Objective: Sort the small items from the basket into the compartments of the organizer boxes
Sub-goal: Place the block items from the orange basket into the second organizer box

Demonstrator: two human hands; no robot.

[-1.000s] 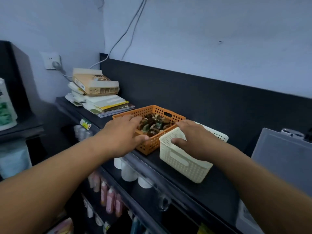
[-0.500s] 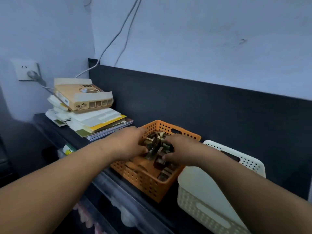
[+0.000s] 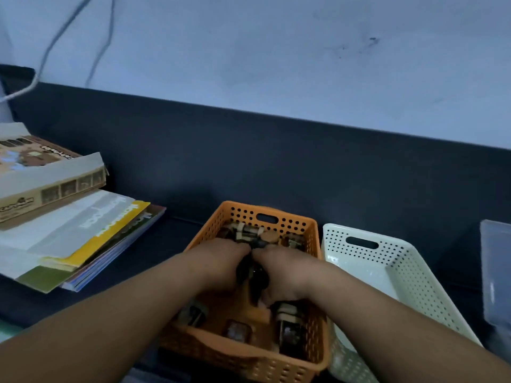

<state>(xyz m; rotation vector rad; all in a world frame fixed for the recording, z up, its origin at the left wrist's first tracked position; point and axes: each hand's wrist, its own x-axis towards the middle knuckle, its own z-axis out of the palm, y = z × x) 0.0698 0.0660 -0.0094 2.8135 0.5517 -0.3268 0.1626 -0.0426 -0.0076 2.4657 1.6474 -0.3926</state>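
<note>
1. Shelf (image 3: 171, 239): dark top, carrying a stack of books (image 3: 83, 233) on the left and two baskets on the right.
2. White basket (image 3: 409, 261): touches the right side of the orange basket. It appears to hold nothing.
3. Clear organizer box (image 3: 495, 272): only its edge shows at far right, and no compartments are visible.
4. Orange basket (image 3: 290, 221): holds the small items (image 3: 249, 233), which lie along its far wall and near corner.
5. Left hand (image 3: 218, 264) and right hand (image 3: 287, 269): one second ago they rested on the two baskets' rims. Both have since moved into the orange basket and drawn together. Their fingers curl down round a dark clump of items (the fingertips are hidden).

Assessment: retrieval has begun, but nothing has been sorted yet.
</note>
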